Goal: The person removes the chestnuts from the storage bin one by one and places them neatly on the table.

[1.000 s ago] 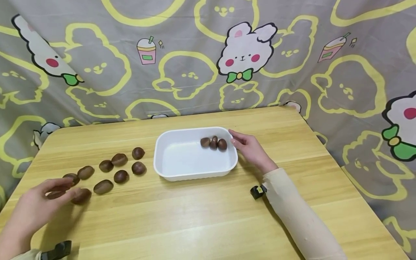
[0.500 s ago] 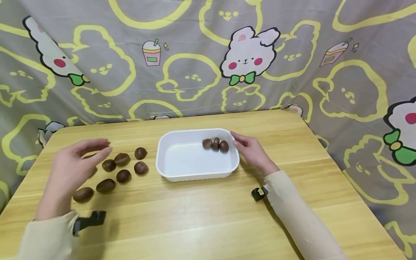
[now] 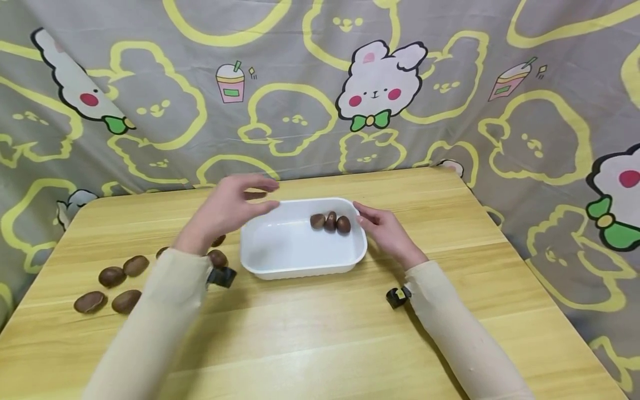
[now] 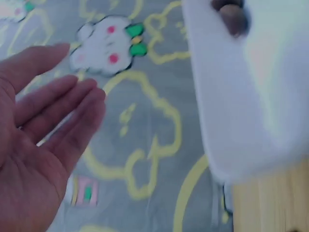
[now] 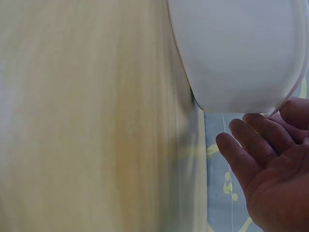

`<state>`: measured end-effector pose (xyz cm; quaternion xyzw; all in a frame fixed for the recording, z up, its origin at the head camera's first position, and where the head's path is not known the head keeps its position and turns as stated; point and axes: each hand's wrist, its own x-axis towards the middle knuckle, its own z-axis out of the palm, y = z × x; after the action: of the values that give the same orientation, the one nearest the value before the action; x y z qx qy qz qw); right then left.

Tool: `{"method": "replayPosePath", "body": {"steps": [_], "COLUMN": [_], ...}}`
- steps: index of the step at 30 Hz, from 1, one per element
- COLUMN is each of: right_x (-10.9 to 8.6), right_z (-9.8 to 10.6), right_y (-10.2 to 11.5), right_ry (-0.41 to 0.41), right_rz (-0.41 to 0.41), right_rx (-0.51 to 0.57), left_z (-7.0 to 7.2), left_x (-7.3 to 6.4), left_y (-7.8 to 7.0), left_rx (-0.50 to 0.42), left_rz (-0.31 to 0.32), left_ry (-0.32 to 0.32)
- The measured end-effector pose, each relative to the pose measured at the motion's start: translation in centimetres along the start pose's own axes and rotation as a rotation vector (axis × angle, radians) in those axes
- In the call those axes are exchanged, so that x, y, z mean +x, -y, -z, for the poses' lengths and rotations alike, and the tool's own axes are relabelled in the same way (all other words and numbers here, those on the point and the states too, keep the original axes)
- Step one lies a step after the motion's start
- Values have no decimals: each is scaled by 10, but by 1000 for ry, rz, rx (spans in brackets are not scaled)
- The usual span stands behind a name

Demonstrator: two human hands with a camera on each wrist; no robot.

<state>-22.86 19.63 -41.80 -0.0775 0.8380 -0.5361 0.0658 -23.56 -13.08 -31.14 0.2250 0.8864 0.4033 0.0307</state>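
Note:
My left hand (image 3: 227, 208) hovers over the left end of the white plastic tray (image 3: 300, 249), thumb and fingers apart. Its palm shows bare in the left wrist view, with the tray's wall (image 4: 207, 96) off to the right. Three brown chestnuts (image 3: 330, 222) sit in a row inside the tray's far right part. At the tray's right end, my right hand (image 3: 387, 230) pinches the rim, thumb on top and fingers along the outer wall. More chestnuts (image 3: 112, 276) lie on the table at left, some hidden behind my left forearm.
The wooden table (image 3: 320, 339) carries everything. A grey curtain (image 3: 295, 66) with cartoon prints hangs behind it and along its right side. Black wrist cameras (image 3: 397, 297) stick out from both sleeves.
My left hand has moved from the chestnuts at left, up and to the right, to the tray's left end. My right hand and the three chestnuts in the tray stay put.

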Motion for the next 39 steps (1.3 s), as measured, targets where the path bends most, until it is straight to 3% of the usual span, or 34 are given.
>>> {"method": "replayPosePath", "body": {"steps": [3,5,10,18,23,32,39], "right_x": [0,1,1,1,2,2,2], "right_z": [1,1,1,0,0,1,-1], "right_y": [0,-1,-2,-1,-2,-5,-3], "right_ry": [-8,-10,-5,6,13,0,3], "right_rz": [0,4,9,-17,-19,-8,5], "right_rx": [0,-1,2,19,38,30,40], "left_z": [-18,-30,-51,-73,-83,-97,-101], "left_x": [24,37,59,76,80,82,79], "left_y": [-5,-7,-9,-4,0,8,11], "left_rx": [30,63,171,284,339,336,395], "left_rz": [-87,-104,-85,-74,-50,-37,-54], "left_ry": [99,154,270,411,429,480,440]}}
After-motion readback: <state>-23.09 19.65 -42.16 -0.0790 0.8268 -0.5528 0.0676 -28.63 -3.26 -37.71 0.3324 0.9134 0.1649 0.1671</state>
